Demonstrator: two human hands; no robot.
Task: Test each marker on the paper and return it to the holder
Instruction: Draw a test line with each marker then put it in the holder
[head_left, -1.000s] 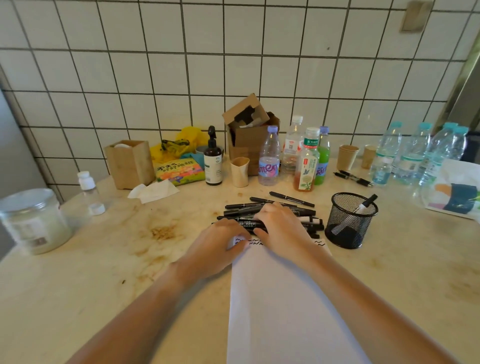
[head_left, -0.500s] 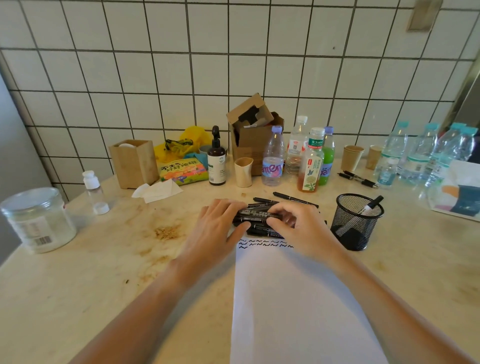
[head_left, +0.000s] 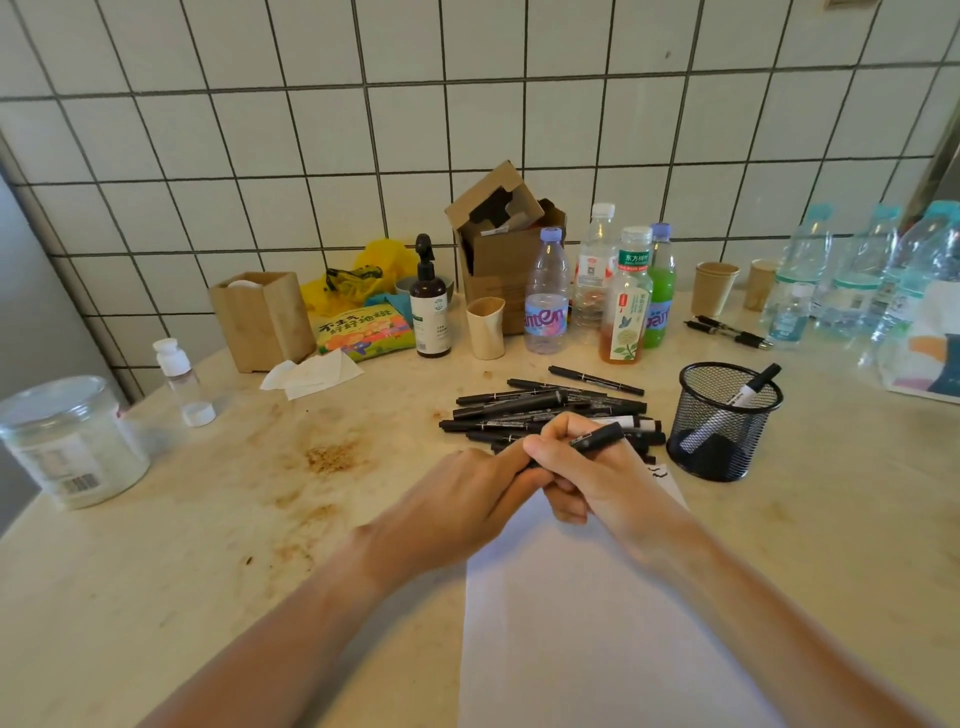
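A black marker (head_left: 597, 437) is lifted above the top of the white paper (head_left: 582, 623). My right hand (head_left: 587, 467) grips its barrel, and my left hand (head_left: 467, 499) holds its near end, which is hidden between the fingers. Just behind the hands lies a pile of black markers (head_left: 540, 410) on the table. The black mesh holder (head_left: 724, 421) stands to the right of the pile with one white-barrelled marker (head_left: 743, 397) leaning in it. A few black squiggles (head_left: 657, 472) show at the paper's top right corner.
Along the back stand several drink bottles (head_left: 626, 306), a pump bottle (head_left: 430, 306), paper cups (head_left: 714, 288), an open cardboard box (head_left: 501, 244) and a wooden box (head_left: 260, 319). A big plastic jar (head_left: 67, 441) sits far left. Two pens (head_left: 727, 330) lie back right.
Both hands left the marker pile and drew back over the paper's top. A single marker came up with them, held between the two hands.
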